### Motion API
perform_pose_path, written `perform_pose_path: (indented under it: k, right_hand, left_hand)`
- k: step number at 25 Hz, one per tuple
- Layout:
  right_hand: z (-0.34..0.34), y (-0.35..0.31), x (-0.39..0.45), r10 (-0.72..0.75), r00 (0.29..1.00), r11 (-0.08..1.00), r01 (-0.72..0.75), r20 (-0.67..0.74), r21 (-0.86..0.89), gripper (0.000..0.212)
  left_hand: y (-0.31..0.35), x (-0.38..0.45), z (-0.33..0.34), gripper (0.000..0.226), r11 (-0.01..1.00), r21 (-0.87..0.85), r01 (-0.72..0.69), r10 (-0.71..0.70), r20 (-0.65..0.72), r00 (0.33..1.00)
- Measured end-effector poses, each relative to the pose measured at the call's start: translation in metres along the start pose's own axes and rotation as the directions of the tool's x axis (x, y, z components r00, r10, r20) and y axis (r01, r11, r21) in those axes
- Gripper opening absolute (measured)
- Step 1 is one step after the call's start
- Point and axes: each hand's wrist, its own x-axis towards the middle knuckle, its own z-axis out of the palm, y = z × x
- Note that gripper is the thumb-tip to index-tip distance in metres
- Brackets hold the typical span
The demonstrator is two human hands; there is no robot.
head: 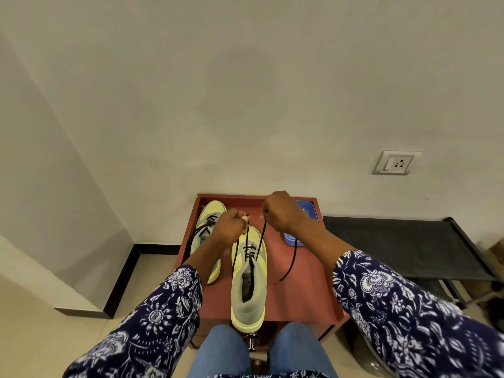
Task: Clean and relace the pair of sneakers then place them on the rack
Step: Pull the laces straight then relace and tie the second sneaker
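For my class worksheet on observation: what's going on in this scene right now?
A seated person is relacing a yellow sneaker on a low red table. The left hand and right hand each pinch an end of its black lace, pulling both upward. The second sneaker lies beside it, laced. A blue container sits behind the right hand, and a black rack stands to the right, nothing on its top shelf.

blue box (307,211) half hidden behind right hand (281,212)

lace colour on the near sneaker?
Black lace on the pale yellow sneaker; head view shows it best.
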Motion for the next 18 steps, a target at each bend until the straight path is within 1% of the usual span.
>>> perform_pose_path:
  k: [4,8,11,13,16,18]
  right_hand:
    - [-0.004,0.006,0.002,0.05,0.998,0.999,-0.049,-0.036,0.021,0.018]
    - [-0.005,0.005,0.0,0.065,0.997,0.998,-0.065,-0.033,0.022,0.02]
    - [-0.007,0.003,-0.003,0.071,0.997,0.997,-0.07,-0.032,0.018,0.02]
    - [-0.01,0.003,-0.003,0.077,0.996,0.997,-0.076,-0.036,0.011,0.019]
    - [-0.015,0.004,-0.001,0.061,0.998,0.998,-0.062,-0.019,-0.01,0.016]
    - [-0.019,0.002,0.001,0.055,0.998,0.998,-0.055,0.01,-0.036,0.016]
  left_hand:
    - [0.002,0.003,0.004,0.014,1.0,-0.013,-0.006,0.005,-0.011,1.0]
    - [0.015,-0.002,0.002,0.019,0.998,0.056,0.0,0.001,-0.019,1.0]
    - [0.029,-0.011,0.0,0.019,0.994,0.097,-0.057,0.06,-0.027,0.998]
    - [0.039,-0.018,-0.002,0.023,0.984,0.152,-0.089,0.095,-0.038,0.995]
    - [0.052,-0.024,-0.007,0.027,0.974,0.196,-0.11,0.126,-0.07,0.99]
    - [0.062,-0.026,-0.01,0.029,0.948,0.281,-0.149,0.168,-0.045,0.985]
